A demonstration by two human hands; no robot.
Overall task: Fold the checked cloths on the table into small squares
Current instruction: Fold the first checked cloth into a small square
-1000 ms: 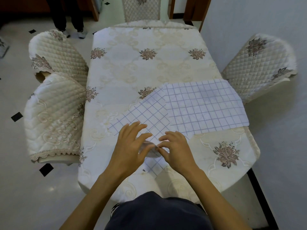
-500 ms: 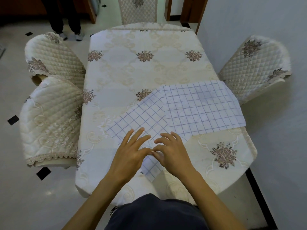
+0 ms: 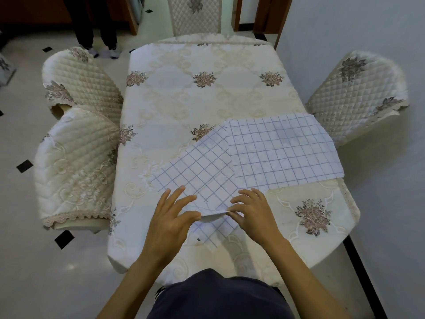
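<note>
- The long table (image 3: 184, 107), under a cream embroidered tablecloth with brown flower motifs, stretches away from the fingers; both hands work at its near end.
- Four cream quilted chairs surround it: two (image 3: 73, 166) (image 3: 85, 81) left of the left fingers, one (image 3: 358, 93) beyond and right of the right fingers, and one (image 3: 195, 17) at the far end.
- A standing person's dark trouser legs (image 3: 92, 21) show far beyond the left fingers, on the pale tiled floor.
- The larger checked cloth (image 3: 282, 153), a white fabric rectangle with thin blue grid lines, lies flat beyond and right of the right fingers, reaching the table's right edge.
- The nearer checked cloth (image 3: 200, 171), white fabric with the same blue grid, lies turned at an angle directly under and beyond both sets of fingers. Its far right part overlaps the larger checked cloth.
- The left hand (image 3: 170, 217) has its outer fingers spread straight on the cloth, while its thumb and forefinger pinch the cloth's edge.
- The right hand (image 3: 255, 215) has curled fingers, with thumb and forefinger pinching that same edge.
- The raised edge (image 3: 212, 215) arches between the two thumbs, lifted just off the layer of checked fabric below it.
</note>
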